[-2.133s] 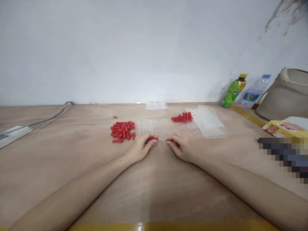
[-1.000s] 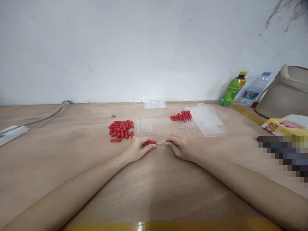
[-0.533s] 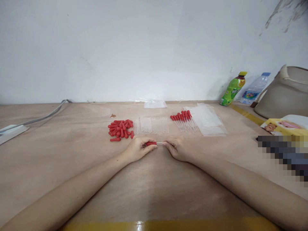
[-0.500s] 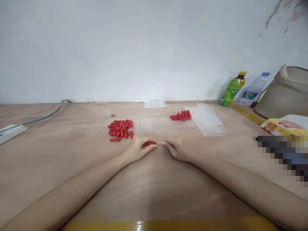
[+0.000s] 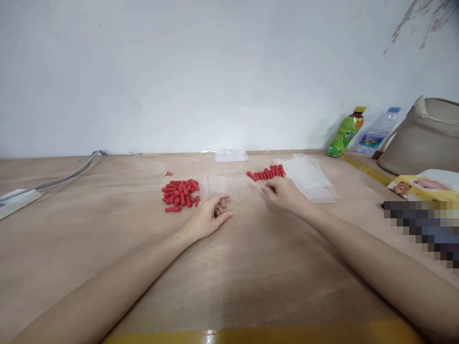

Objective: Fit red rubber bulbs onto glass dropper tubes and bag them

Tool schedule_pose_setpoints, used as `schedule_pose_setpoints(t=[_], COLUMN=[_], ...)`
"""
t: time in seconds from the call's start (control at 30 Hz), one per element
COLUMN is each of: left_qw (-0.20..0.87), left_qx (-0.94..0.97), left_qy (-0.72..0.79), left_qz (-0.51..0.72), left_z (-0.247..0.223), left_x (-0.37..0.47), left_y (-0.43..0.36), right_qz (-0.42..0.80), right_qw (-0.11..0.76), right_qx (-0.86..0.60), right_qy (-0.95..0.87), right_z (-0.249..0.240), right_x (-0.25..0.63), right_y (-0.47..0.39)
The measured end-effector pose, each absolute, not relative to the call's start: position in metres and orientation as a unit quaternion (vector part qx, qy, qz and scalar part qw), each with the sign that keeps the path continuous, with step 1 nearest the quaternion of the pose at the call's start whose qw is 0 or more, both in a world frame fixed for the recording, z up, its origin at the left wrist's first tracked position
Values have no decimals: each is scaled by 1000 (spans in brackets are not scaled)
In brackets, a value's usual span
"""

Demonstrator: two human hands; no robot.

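Note:
My left hand is open and holds nothing, just in front of a row of clear thin tubes. To its left lies a pile of red rubber bulbs. My right hand has its fingertips pinched on the clear stem of a red-bulbed dropper, which slants at the left end of a row of droppers. The other droppers show their red bulbs beyond my right hand; their stems are partly hidden by it.
Clear plastic bags lie right of the droppers, and a small bag near the wall. Two bottles, green and clear, stand by a beige bag. A power strip with a grey cable is at left.
My left hand has let go of the red bulb and opened. My right hand has moved away and forward with the dropper, to the left end of the dropper row.

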State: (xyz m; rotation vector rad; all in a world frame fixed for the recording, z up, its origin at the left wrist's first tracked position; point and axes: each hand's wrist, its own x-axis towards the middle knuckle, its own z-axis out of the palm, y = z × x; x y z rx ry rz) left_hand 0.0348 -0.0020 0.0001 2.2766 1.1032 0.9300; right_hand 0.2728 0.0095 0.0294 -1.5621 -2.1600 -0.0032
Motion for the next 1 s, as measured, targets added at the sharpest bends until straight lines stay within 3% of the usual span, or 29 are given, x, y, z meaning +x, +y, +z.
schedule_pose_setpoints(t=[0.17, 0.43, 0.73, 0.83, 1.0], left_qw=[199, 192, 167, 67, -227], left_qx=[845, 850, 861, 871, 815], left_qy=[394, 390, 385, 402, 496], left_qz=[304, 298, 288, 275, 197], left_z=[2, 2, 2, 5, 22], left_x=[36, 35, 35, 31, 13], left_y=[-1, -1, -4, -4, 0], right_qz=[-7, -11, -15, 22, 51], right_qw=[214, 166, 156, 137, 107], right_qx=[-689, -758, -720, -712, -722], right_qy=[-693, -631, -676, -688, -682], right_z=[25, 16, 22, 21, 21], right_x=[286, 280, 259, 245, 232], right_y=[50, 58, 45, 48, 60])
